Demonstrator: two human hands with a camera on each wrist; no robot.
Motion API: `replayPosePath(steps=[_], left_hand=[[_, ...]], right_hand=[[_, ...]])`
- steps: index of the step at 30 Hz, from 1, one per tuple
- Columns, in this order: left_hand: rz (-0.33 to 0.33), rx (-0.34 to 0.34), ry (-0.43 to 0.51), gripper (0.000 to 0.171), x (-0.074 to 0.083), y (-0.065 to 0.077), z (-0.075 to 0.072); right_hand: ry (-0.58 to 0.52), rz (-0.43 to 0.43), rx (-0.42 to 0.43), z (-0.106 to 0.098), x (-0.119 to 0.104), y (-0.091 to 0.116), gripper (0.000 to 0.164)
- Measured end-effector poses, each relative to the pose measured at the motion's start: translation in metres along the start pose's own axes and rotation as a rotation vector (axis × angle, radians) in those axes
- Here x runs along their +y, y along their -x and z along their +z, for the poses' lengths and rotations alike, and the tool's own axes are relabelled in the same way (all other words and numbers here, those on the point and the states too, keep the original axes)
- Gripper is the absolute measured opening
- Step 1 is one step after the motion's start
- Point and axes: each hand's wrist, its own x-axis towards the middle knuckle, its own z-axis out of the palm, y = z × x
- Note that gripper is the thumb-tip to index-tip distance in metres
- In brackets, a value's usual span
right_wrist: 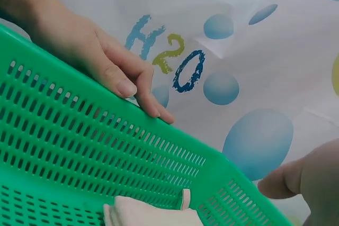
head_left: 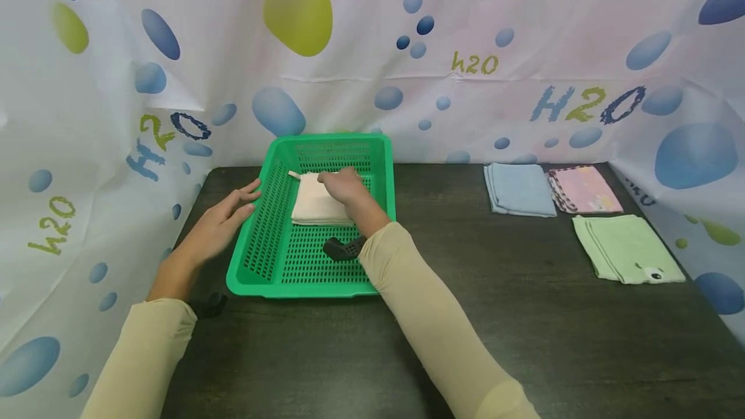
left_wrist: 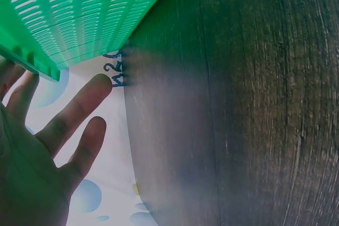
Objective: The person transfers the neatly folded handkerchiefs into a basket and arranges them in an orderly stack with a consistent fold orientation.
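Observation:
A cream folded towel [head_left: 317, 202] with a small loop at its corner lies inside a green slotted basket [head_left: 244, 277]. My left hand [head_left: 215, 228] rests at the basket's left rim, fingers extended; the right wrist view shows its fingertips [right_wrist: 127, 87] on that rim. My right hand [head_left: 348, 187] is over the towel's far right part. In the right wrist view its thumb stands apart from the towel [right_wrist: 153, 215], which shows at the bottom. The other right fingers are mostly hidden.
Folded blue [head_left: 520, 189], pink [head_left: 588, 189] and green [head_left: 628, 249] cloths lie at the right of the dark table [head_left: 465, 290]. A printed white curtain [head_left: 361, 37] bounds the back and sides. Black wrist devices [head_left: 343, 249] sit by both wrists.

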Motion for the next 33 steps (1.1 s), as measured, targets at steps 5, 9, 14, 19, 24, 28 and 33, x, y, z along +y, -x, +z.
replayPosePath(steps=[5,9,14,19,24,28,33], left_hand=[[0.002,0.005,-0.011,0.042,-0.001,0.000,0.000],[-0.004,0.006,-0.013,0.041,0.000,0.000,-0.001],[-0.006,-0.003,-0.007,0.042,0.000,0.000,0.000],[-0.006,-0.004,-0.013,0.042,0.001,0.000,0.000],[0.000,-0.006,-0.010,0.042,0.002,0.001,-0.001],[0.014,-0.004,-0.011,0.042,0.001,0.001,-0.001],[0.018,-0.003,-0.017,0.044,-0.001,0.000,0.000]], right_hand=[[0.104,-0.021,-0.079,0.002,-0.005,0.004,0.081],[0.350,-0.098,-0.081,0.004,-0.005,0.006,0.080],[0.617,-0.178,-0.037,0.009,-0.006,0.011,0.080],[0.742,-0.264,-0.034,0.009,-0.014,0.015,0.075],[0.934,-0.324,-0.080,0.003,-0.028,0.019,0.074],[1.081,-0.403,-0.061,-0.003,-0.032,0.023,0.074],[1.155,-0.515,0.035,-0.012,-0.030,0.021,0.073]])
